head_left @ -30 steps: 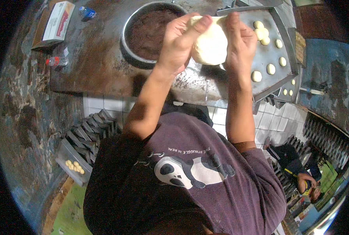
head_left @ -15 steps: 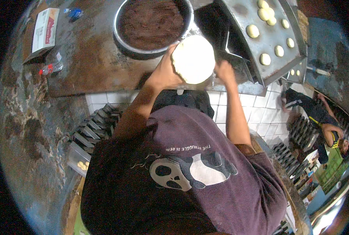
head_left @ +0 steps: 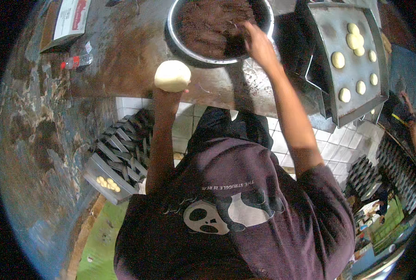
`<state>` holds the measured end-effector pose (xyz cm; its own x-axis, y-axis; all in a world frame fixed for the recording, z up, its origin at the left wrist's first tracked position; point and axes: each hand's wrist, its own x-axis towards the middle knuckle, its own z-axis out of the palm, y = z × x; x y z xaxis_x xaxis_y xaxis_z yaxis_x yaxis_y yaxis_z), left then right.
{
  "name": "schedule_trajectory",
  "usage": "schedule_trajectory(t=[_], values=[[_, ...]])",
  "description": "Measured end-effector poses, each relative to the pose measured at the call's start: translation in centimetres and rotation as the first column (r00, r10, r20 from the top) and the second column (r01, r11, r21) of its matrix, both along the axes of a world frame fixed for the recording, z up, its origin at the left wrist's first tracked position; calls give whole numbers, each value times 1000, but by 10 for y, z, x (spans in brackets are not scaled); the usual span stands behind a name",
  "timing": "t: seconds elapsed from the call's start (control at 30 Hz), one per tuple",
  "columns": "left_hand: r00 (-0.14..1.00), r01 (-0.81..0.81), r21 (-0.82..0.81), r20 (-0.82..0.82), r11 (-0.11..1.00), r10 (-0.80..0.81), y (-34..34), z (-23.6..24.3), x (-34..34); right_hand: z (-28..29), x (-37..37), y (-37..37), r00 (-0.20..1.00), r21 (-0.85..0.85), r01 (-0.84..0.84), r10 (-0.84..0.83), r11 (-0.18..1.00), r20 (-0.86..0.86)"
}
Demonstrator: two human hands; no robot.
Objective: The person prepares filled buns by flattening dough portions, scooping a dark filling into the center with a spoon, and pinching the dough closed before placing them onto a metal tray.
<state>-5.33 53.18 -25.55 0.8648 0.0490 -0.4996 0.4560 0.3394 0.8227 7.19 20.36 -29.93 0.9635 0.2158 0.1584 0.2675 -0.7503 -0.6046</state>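
Observation:
A pale, rounded piece of dough (head_left: 172, 76) rests on my left hand (head_left: 170, 96), which is mostly hidden beneath it; a fingertip shows at the dough's right edge. Beyond it stands a round metal basin (head_left: 172, 33) with a thick brown filling (head_left: 208, 28) in it. My right hand (head_left: 260, 45) reaches over the basin's right rim, fingers bent down together at the filling. Something thin and light shows by those fingertips, too small to name.
Right of the basin, a metal tray (head_left: 330, 88) carries several dough balls (head_left: 338, 59). A white and red box (head_left: 70, 18) and a clear bottle with a red cap (head_left: 77, 61) lie on the left. A lower tray (head_left: 92, 173) holds small dough pieces. Another person (head_left: 415, 130) is at far right.
My left hand has moved left with the dough, away from my right hand. My right hand has gone up into the basin. The view has shifted, so the basin and trays appear further right.

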Motion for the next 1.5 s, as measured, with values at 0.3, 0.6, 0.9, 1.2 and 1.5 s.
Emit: schedule_trajectory(t=[0.3, 0.6, 0.9, 1.2, 1.5], values=[[992, -124, 388, 14, 913, 128, 7, 46, -21, -56, 133, 34, 975, -304, -76, 8, 950, -220], [969, -39, 708, 198, 705, -145, 2, 37, 8, -58, 107, 10, 777, 165, -367, 399, 916, -487], [873, 57, 687, 318, 724, -371, -48, 74, 71, 146, -9, 31, 898, 424, -342, 425, 839, -117], [750, -57, 735, 478, 675, -457, -62, 78, 80, 165, -94, 38, 982, 132, -186, 180, 974, 58], [832, 186, 499, 378, 846, -406, -67, 67, 58, -58, -202, -86, 869, -141, 196, -239, 970, -433]])
